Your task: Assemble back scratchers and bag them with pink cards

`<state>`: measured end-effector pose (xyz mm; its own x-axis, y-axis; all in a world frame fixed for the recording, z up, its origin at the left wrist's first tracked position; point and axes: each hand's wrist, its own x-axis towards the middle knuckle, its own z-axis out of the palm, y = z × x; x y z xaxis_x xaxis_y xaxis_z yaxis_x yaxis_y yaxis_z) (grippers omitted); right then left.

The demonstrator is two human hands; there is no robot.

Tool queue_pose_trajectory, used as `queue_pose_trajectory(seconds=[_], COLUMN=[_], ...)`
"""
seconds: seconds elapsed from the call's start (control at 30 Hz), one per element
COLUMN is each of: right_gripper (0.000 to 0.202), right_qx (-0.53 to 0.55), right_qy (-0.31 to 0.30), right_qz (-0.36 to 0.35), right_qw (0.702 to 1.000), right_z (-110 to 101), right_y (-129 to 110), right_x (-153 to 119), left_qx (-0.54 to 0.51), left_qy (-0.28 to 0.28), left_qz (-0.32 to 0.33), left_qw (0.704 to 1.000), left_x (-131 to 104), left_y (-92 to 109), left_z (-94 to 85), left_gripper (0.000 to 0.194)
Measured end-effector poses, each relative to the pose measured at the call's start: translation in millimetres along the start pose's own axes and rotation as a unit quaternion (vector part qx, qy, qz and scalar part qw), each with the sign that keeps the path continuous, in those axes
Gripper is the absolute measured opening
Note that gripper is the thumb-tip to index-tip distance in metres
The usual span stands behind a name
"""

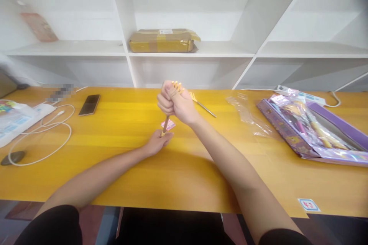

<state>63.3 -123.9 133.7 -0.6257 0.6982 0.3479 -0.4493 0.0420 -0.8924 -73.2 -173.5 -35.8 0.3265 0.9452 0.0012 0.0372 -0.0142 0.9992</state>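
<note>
Upright above the table, a back scratcher with a yellow claw and a thin rod (166, 123) runs between my two hands. My right hand (176, 101) is closed around its upper end, and the yellow claw tips poke out above the fist. Lower down, my left hand (156, 142) grips the yellow bottom end of the rod. Behind my right wrist lies a second scratcher (204, 108) with a yellow claw and metal rod, partly hidden by the hand. A small pink card (169, 124) rests on the table just behind the rod.
An open purple box (296, 138) with wrapped items stands right, beside clear plastic wrappers (247, 115). At left are a phone (89, 105), a white cable (69, 134), a power strip (25, 122) and a dark mouse (13, 158). A taped carton (162, 41) sits on the shelf.
</note>
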Motion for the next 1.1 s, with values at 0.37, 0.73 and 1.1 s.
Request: queue_pose_trajectory(seconds=[0.37, 0.73, 1.1], right_gripper=[0.066, 0.062, 0.062], right_qx=[0.007, 0.024, 0.001], right_qy=[-0.028, -0.039, -0.037], right_qz=[-0.024, -0.016, -0.022], right_qw=[0.999, 0.999, 0.999], right_z=[-2.9, -4.2, -2.8], right_y=[5.0, 7.7, 7.8], right_x=[0.7, 2.7, 1.9], left_qx=[0.003, -0.001, -0.022], left_qy=[-0.006, -0.004, -0.006], left_qz=[0.003, 0.005, 0.007], left_qw=[1.000, 1.000, 1.000], left_x=[1.1, 0.6, 1.1], left_y=[-4.8, -3.9, -2.2], left_z=[-1.9, -0.6, 0.8], left_gripper=[0.071, 0.071, 0.073])
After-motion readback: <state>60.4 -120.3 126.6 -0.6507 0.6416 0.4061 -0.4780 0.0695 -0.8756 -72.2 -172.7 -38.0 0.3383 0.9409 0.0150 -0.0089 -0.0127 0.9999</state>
